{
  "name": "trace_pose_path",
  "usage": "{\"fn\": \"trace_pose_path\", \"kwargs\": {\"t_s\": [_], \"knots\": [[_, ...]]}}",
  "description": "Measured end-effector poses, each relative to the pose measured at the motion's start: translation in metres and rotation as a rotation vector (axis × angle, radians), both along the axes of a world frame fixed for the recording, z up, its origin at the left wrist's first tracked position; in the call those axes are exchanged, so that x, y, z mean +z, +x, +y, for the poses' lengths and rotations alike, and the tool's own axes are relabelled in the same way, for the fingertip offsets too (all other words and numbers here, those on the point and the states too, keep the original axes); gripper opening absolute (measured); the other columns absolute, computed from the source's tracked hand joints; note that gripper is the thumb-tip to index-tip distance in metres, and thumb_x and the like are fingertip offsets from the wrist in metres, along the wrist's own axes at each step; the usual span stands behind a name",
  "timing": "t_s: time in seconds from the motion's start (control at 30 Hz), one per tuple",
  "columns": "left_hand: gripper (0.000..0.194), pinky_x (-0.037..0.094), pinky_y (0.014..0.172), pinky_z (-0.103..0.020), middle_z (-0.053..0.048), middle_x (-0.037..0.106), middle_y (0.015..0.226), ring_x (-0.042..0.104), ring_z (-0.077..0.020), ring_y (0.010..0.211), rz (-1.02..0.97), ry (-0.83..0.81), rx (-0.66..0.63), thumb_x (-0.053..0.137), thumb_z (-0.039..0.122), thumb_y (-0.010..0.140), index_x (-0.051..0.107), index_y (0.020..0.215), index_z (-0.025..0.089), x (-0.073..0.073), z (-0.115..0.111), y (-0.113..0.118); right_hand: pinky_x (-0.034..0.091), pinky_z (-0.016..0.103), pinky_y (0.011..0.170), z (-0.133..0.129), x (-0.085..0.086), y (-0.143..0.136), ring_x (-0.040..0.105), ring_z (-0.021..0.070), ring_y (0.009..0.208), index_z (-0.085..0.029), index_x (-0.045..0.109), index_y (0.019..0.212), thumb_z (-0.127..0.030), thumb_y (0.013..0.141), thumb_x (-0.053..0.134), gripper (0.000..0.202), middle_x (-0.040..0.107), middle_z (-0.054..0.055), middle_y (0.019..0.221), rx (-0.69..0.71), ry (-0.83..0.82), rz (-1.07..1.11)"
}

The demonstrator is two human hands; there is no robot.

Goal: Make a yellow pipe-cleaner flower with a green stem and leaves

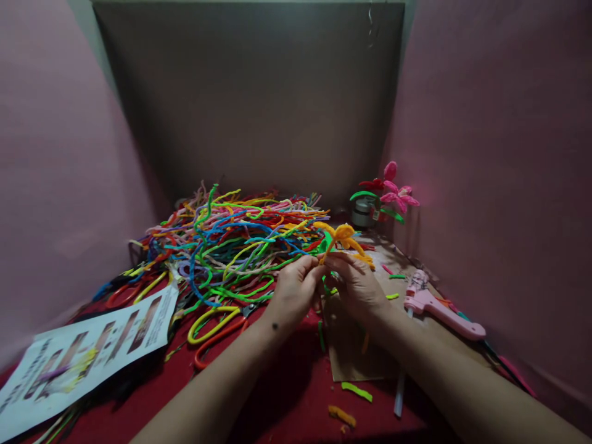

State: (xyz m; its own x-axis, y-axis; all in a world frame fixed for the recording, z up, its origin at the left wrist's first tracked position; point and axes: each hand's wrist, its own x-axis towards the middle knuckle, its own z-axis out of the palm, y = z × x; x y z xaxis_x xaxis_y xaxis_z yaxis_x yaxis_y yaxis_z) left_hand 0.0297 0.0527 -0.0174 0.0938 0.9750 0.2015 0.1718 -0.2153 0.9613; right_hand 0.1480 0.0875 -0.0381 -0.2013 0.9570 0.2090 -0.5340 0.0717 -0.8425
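Orange fuzzy-wire flower point(343, 233) at twelve o'clock, pinched at its base.
Head view: left hand point(295, 288) and right hand point(361, 288) both have fingertips closed on it; an uneven twist could probably splay its petals. The right forearm, swinging outward, might knock the pink glue gun point(432, 305), at the flower's four o'clock; the left might snag the scissors point(248, 310), at its eight.

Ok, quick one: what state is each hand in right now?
Left hand: closed, fingertips pinching the base of the orange fuzzy flower.
Right hand: closed, pinching the same flower.
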Motion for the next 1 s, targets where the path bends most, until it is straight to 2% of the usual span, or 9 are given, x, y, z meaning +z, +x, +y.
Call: {"fn": "trace_pose_path", "kwargs": {"t_s": [0.07, 0.13, 0.27, 0.4, 0.57, 0.77, 0.83, 0.9, 1.0], "knots": [[0.013, 0.033, 0.043, -0.016, 0.003, 0.048, 0.055, 0.045, -0.0061, 0.046, 0.177, 0.212, 0.158, 0.051, 0.027, 0.079, 0.055, 0.071, 0.017, -0.004, 0.000, 0.000, 0.032, 0.022, 0.049, 0.001, -0.002, -0.001, 0.042, 0.0080, 0.053, -0.019, 0.066, 0.066, -0.025, 0.064, 0.070, 0.008, 0.053, -0.003, 0.058, -0.053, 0.053, -0.055], [0.013, 0.035, 0.046, -0.017, 0.003, 0.048, 0.055, 0.046, -0.0066, 0.048, 0.231, 0.285, 0.206, 0.050, 0.025, 0.078, 0.056, 0.069, 0.017, -0.004, 0.000, 0.000, 0.033, 0.022, 0.051, 0.000, -0.002, -0.001, 0.041, 0.0079, 0.054, -0.019, 0.066, 0.067, -0.026, 0.065, 0.070, 0.008, 0.053, -0.003, 0.059, -0.063, 0.104, -0.096], [0.020, 0.029, 0.033, -0.016, 0.006, 0.045, 0.045, 0.041, -0.0060, 0.032, -0.001, -0.005, 0.019, 0.046, 0.033, 0.081, 0.054, 0.074, 0.016, 0.007, -0.001, -0.002, 0.039, 0.025, 0.060, -0.001, 0.000, 0.001, 0.049, 0.0116, 0.063, -0.019, 0.068, 0.078, -0.028, 0.069, 0.066, 0.014, 0.060, 0.001, 0.071, 0.004, 0.169, -0.127], [0.023, 0.030, 0.027, -0.014, 0.004, 0.050, 0.045, 0.042, -0.0055, 0.028, -0.216, -0.153, -0.179, 0.053, 0.034, 0.078, 0.050, 0.067, 0.014, 0.016, -0.001, -0.006, 0.042, 0.028, 0.066, 0.000, 0.001, 0.003, 0.052, 0.0133, 0.068, -0.019, 0.068, 0.082, -0.024, 0.069, 0.065, 0.014, 0.061, 0.001, 0.077, 0.066, 0.144, -0.069], [0.017, 0.027, 0.022, -0.013, 0.006, 0.049, 0.048, 0.029, -0.0010, 0.023, -0.487, -0.367, -0.413, 0.057, 0.030, 0.076, 0.053, 0.075, 0.014, 0.014, 0.002, -0.014, 0.040, 0.021, 0.058, 0.002, 0.004, 0.002, 0.049, 0.0091, 0.059, -0.021, 0.067, 0.071, -0.021, 0.066, 0.068, 0.006, 0.059, -0.003, 0.065, 0.144, 0.040, 0.051], [0.015, 0.015, 0.023, -0.010, 0.008, 0.042, 0.043, 0.012, 0.0024, 0.022, -0.657, -0.413, -0.584, 0.052, 0.026, 0.081, 0.055, 0.079, 0.012, 0.012, 0.002, -0.016, 0.041, 0.022, 0.057, -0.003, 0.014, 0.005, 0.051, 0.0092, 0.057, -0.018, 0.069, 0.073, -0.025, 0.066, 0.068, 0.009, 0.059, -0.001, 0.061, 0.305, 0.080, 0.080], [0.019, 0.018, 0.024, -0.012, 0.007, 0.044, 0.043, 0.018, 0.0009, 0.022, -0.558, -0.370, -0.560, 0.049, 0.031, 0.082, 0.055, 0.080, 0.013, 0.013, 0.002, -0.015, 0.041, 0.022, 0.057, -0.003, 0.015, 0.005, 0.050, 0.0090, 0.057, -0.018, 0.069, 0.073, -0.023, 0.065, 0.068, 0.009, 0.060, -0.001, 0.061, 0.270, 0.064, 0.094], [0.023, 0.022, 0.027, -0.014, 0.005, 0.049, 0.047, 0.029, -0.0017, 0.024, -0.369, -0.284, -0.449, 0.047, 0.036, 0.082, 0.054, 0.078, 0.014, 0.014, 0.001, -0.012, 0.040, 0.022, 0.056, -0.002, 0.013, 0.003, 0.050, 0.0091, 0.057, -0.018, 0.069, 0.072, -0.020, 0.062, 0.070, 0.010, 0.060, -0.002, 0.062, 0.190, 0.017, 0.109], [0.017, 0.029, 0.037, -0.017, 0.003, 0.052, 0.053, 0.042, -0.0065, 0.037, -0.020, -0.026, -0.099, 0.052, 0.033, 0.079, 0.055, 0.075, 0.016, 0.010, 0.000, -0.007, 0.038, 0.021, 0.052, 0.001, 0.007, 0.001, 0.049, 0.0082, 0.056, -0.019, 0.068, 0.069, -0.018, 0.058, 0.072, 0.012, 0.062, -0.003, 0.066, 0.037, -0.050, 0.118]]}}
